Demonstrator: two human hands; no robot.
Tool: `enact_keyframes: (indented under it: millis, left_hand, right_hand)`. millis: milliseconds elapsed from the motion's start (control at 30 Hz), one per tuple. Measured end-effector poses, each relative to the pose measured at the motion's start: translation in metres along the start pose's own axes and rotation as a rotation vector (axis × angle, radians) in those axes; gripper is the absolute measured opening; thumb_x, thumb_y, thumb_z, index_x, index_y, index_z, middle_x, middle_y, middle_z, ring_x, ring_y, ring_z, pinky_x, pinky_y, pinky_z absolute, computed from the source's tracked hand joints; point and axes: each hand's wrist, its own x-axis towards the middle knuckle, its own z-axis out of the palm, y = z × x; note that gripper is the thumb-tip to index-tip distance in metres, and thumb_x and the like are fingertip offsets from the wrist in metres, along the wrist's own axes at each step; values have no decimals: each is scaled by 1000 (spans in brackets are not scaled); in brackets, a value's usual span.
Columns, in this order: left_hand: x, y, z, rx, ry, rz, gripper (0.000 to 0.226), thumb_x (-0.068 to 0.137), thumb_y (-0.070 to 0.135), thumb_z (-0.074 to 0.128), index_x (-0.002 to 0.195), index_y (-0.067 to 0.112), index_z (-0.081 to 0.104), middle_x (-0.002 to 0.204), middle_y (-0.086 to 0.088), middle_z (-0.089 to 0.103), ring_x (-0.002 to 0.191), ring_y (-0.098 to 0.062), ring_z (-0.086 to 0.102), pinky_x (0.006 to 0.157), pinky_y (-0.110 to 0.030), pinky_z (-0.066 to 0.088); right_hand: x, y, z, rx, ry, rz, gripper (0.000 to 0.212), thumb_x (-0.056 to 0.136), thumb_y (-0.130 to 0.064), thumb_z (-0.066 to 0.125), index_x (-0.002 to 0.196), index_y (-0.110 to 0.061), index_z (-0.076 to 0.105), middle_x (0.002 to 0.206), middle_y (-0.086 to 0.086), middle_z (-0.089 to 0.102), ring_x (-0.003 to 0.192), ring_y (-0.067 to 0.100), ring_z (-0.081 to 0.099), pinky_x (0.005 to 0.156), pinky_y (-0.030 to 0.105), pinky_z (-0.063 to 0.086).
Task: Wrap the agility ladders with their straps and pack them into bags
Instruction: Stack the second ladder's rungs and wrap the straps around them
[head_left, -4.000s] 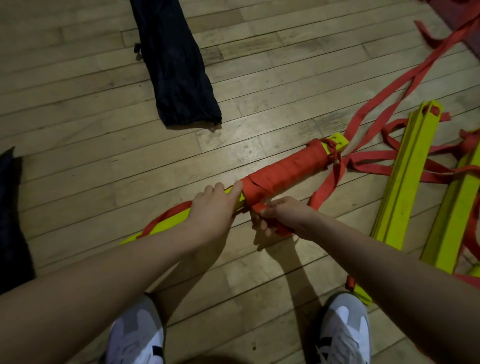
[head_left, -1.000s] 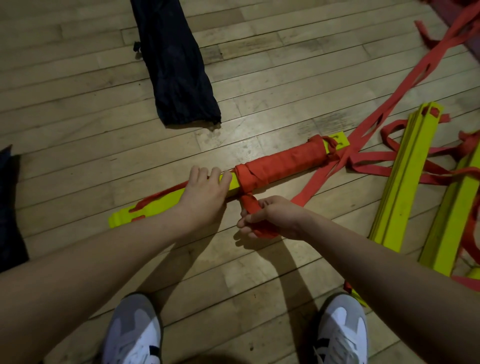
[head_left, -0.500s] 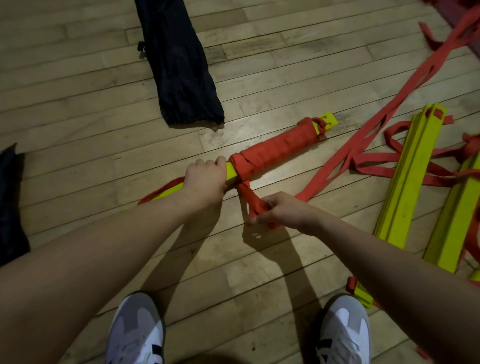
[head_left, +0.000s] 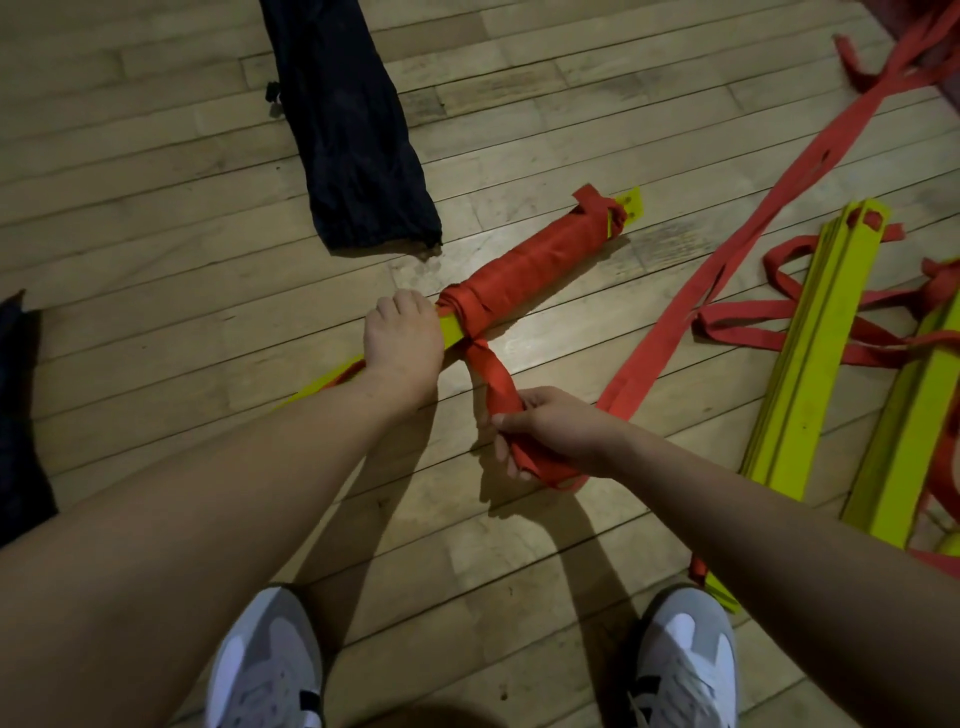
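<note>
Your left hand (head_left: 402, 348) grips the bundle (head_left: 524, 267) of yellow rungs on the floor (head_left: 156, 218), fingers curled over it just beside the near edge of the red wrapping. The bundle lies on a slant, its far end (head_left: 629, 205) bare yellow past a knot, its near end hidden under your left forearm. Your right hand (head_left: 550, 431) clenches the strap (head_left: 491, 379), which rises from your fist to the wrapped edge and is bunched under your palm. Past your fist the same strap trails right and away across the boards toward the upper right corner.

A dark bag (head_left: 353, 130) lies flat beyond the bundle, its lower edge near the wrapping but apart from it. A 2nd dark bag (head_left: 21, 415) sits at the left border. To your right 2 more ladders (head_left: 815, 343) lie stacked lengthwise with loose red straps looped between and around them; the nearer stack's end reaches almost to your right shoe (head_left: 685, 660). Your left shoe (head_left: 270, 665) stands on bare boards. Open floor shows left of the bundle, between the 2 bags, and between your hands and shoes.
</note>
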Motion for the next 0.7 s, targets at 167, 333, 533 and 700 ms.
enact_keyframes:
  millis: [167, 333, 533, 700]
  left_hand:
    - [-19, -2, 11, 28, 151, 162, 64, 92, 51, 51, 134, 5, 34, 130, -12, 40, 112, -28, 45, 91, -35, 38]
    - [-60, 4, 35, -116, 258, 397, 56, 88, 49, 40, 121, 6, 51, 127, -25, 51, 103, -39, 55, 84, -42, 48]
    - [-69, 15, 20, -229, 25, 336, 43, 95, 22, 42, 137, 22, 30, 122, -14, 44, 109, -33, 49, 85, -37, 40]
    - [-51, 12, 11, -262, -36, 254, 57, 92, 21, 54, 139, 17, 21, 118, -14, 47, 107, -34, 51, 74, -39, 42]
  right_hand:
    - [4, 4, -1, 25, 52, -1, 21, 102, -11, 43, 114, 3, 51, 66, 14, 59, 49, 18, 59, 49, 25, 51]
    - [9, 11, -4, 32, 166, 10, 19, 102, -9, 41, 90, -1, 54, 59, 11, 58, 47, 18, 58, 47, 25, 51]
    - [9, 17, -3, 1, 179, 18, 24, 102, -10, 40, 84, -4, 55, 63, 10, 59, 49, 17, 58, 50, 25, 50]
    - [6, 13, 0, -35, 248, 19, 30, 102, -11, 40, 77, -4, 54, 60, 10, 55, 49, 18, 53, 44, 20, 44]
